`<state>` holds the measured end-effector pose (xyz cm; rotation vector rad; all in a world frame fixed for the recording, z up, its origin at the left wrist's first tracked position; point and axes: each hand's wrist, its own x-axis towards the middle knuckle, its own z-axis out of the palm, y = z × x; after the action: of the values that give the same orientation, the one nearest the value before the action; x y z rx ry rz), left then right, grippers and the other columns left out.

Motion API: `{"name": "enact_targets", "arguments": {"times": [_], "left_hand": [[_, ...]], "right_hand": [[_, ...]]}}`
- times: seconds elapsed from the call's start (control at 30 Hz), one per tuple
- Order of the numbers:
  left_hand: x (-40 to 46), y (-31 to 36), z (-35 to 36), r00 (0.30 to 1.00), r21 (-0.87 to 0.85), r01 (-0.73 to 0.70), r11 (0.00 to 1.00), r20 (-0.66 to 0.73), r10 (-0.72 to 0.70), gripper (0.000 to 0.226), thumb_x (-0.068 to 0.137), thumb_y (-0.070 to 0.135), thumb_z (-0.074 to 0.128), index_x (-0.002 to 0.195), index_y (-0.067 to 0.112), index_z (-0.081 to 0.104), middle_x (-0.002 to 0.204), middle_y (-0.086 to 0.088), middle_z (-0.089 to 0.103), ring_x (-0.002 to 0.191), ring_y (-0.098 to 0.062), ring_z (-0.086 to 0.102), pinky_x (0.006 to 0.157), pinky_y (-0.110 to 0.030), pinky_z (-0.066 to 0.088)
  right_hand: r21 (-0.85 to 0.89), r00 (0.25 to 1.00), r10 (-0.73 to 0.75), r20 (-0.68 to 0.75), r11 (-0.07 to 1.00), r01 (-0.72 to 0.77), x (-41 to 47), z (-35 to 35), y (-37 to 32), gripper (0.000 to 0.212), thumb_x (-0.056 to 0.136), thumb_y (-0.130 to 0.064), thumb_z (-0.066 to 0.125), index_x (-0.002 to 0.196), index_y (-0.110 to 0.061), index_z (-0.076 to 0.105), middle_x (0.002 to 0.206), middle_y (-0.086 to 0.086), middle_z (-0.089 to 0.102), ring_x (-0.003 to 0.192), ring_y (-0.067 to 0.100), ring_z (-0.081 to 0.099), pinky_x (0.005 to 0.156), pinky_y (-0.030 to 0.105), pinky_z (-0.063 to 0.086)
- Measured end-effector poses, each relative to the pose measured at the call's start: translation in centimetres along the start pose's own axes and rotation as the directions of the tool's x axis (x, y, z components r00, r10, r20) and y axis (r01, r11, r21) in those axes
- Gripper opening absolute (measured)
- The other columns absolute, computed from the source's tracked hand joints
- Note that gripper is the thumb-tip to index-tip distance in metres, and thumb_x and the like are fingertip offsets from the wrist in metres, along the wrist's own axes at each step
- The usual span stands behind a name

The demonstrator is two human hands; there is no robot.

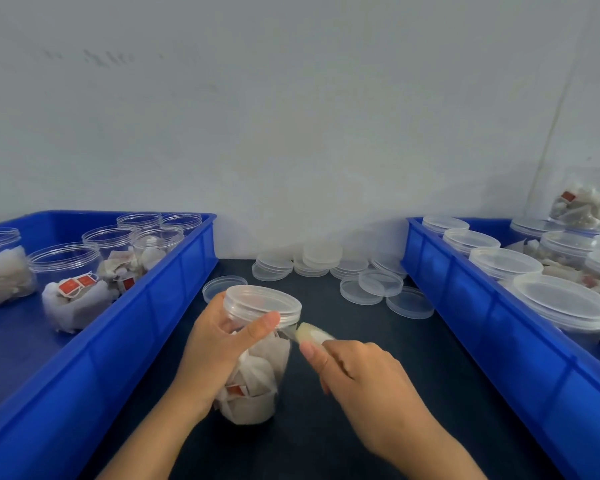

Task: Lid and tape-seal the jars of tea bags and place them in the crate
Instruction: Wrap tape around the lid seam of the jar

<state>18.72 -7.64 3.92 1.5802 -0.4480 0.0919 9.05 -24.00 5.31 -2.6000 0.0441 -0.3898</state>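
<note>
A clear jar (257, 382) packed with white tea bags stands on the dark table, a clear lid (262, 303) on top. My left hand (219, 344) grips the jar just under the lid, thumb across its front. My right hand (357, 375) holds a small roll of clear tape (314, 332) against the jar's right side, just below the lid's rim. A short strip of tape runs from the roll to the jar.
A blue crate (174, 292) on the left holds several open jars of tea bags (71, 292). A blue crate (465, 306) on the right holds several lidded jars (565, 303). Loose clear lids (326, 265) lie scattered at the back of the table.
</note>
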Motion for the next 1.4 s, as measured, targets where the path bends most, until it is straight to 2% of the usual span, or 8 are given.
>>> {"name": "enact_targets", "arguments": {"times": [0.2, 0.6, 0.8, 0.97, 1.03, 1.17, 1.3, 1.4], "left_hand": [[0.5, -0.1, -0.5, 0.985, -0.057, 0.056, 0.997, 0.168, -0.046, 0.093, 0.034, 0.075, 0.081, 0.11, 0.023, 0.065, 0.103, 0.0, 0.074, 0.098, -0.015, 0.069, 0.084, -0.031, 0.052], [0.9, -0.1, -0.8, 0.955, -0.077, 0.043, 0.996, 0.295, -0.019, 0.102, 0.03, 0.073, 0.083, 0.116, 0.024, 0.057, 0.106, 0.006, 0.072, 0.103, -0.01, 0.066, 0.078, -0.019, 0.054], [0.6, -0.3, -0.9, 0.963, -0.119, 0.061, 0.991, 0.269, -0.027, 0.114, 0.026, 0.072, 0.084, 0.119, 0.025, 0.037, 0.097, 0.019, 0.07, 0.097, 0.0, 0.066, 0.073, -0.016, 0.054], [-0.1, 0.1, -0.2, 0.99, 0.063, -0.051, 0.997, 0.138, 0.042, 0.072, 0.055, 0.085, 0.059, 0.104, 0.032, 0.051, 0.095, 0.03, 0.066, 0.093, 0.01, 0.063, 0.071, -0.015, 0.049], [-0.5, 0.0, 0.5, 0.993, 0.132, -0.098, 0.986, 0.083, 0.088, 0.068, 0.065, 0.086, 0.046, 0.111, 0.036, 0.056, 0.101, 0.026, 0.066, 0.098, 0.009, 0.061, 0.079, -0.019, 0.047], [-0.7, -0.3, 0.9, 0.992, 0.266, -0.122, 0.956, -0.002, 0.127, 0.103, 0.055, 0.088, 0.051, 0.144, 0.039, 0.034, 0.122, 0.024, 0.059, 0.113, 0.004, 0.056, 0.096, -0.026, 0.047], [-0.7, -0.4, 1.3, 0.99, 0.328, -0.131, 0.936, -0.013, 0.143, 0.076, 0.049, 0.087, 0.058, 0.115, 0.049, 0.049, 0.105, 0.033, 0.062, 0.103, 0.011, 0.057, 0.085, -0.017, 0.049], [-0.7, -0.6, 1.4, 0.991, 0.337, -0.11, 0.935, -0.037, 0.13, 0.094, 0.038, 0.09, 0.062, 0.118, 0.043, 0.048, 0.109, 0.026, 0.061, 0.104, 0.004, 0.058, 0.082, -0.016, 0.048]], "right_hand": [[-0.101, 1.0, 0.01, -0.03, 0.995, -0.013, 0.5, -0.6, 0.5, 0.055, 0.092, -0.065, 0.024, 0.062, -0.02, 0.03, 0.056, -0.001, 0.037, 0.052, 0.014, 0.034, 0.05, 0.025, 0.026], [-0.208, 0.999, 0.007, -0.033, 0.978, -0.014, 1.2, -0.7, 1.3, 0.062, 0.078, -0.075, 0.009, 0.066, -0.018, 0.032, 0.058, -0.002, 0.039, 0.054, 0.013, 0.033, 0.054, 0.028, 0.031], [-0.217, 0.998, -0.025, -0.059, 0.976, 0.012, 1.2, 0.2, 1.2, 0.066, 0.071, -0.077, -0.002, 0.067, -0.02, 0.032, 0.059, -0.003, 0.04, 0.054, 0.014, 0.033, 0.05, 0.026, 0.027], [-0.228, 0.99, -0.026, -0.139, 0.974, -0.006, 0.9, 0.6, 0.9, 0.063, 0.077, -0.073, 0.0, 0.063, -0.021, 0.032, 0.055, -0.003, 0.038, 0.05, 0.015, 0.033, 0.047, 0.023, 0.025], [-0.233, 0.988, -0.022, -0.153, 0.972, -0.015, 0.7, 0.8, 0.7, 0.06, 0.078, -0.07, -0.001, 0.062, -0.021, 0.03, 0.054, -0.004, 0.037, 0.049, 0.015, 0.032, 0.047, 0.022, 0.024], [-0.238, 0.984, -0.041, -0.172, 0.971, -0.002, 0.5, 1.2, 0.4, 0.055, 0.086, -0.066, 0.004, 0.062, -0.023, 0.03, 0.055, -0.004, 0.039, 0.049, 0.014, 0.035, 0.046, 0.022, 0.025], [-0.147, 0.978, -0.075, -0.192, 0.988, 0.047, 0.1, 1.4, 0.0, 0.047, 0.095, -0.057, 0.021, 0.061, -0.024, 0.027, 0.054, -0.004, 0.038, 0.049, 0.014, 0.036, 0.051, 0.024, 0.033], [-0.122, 0.98, -0.106, -0.166, 0.989, 0.086, 0.1, 1.3, -0.1, 0.044, 0.097, -0.052, 0.025, 0.062, -0.025, 0.026, 0.054, -0.006, 0.037, 0.048, 0.013, 0.036, 0.052, 0.024, 0.034]]}}
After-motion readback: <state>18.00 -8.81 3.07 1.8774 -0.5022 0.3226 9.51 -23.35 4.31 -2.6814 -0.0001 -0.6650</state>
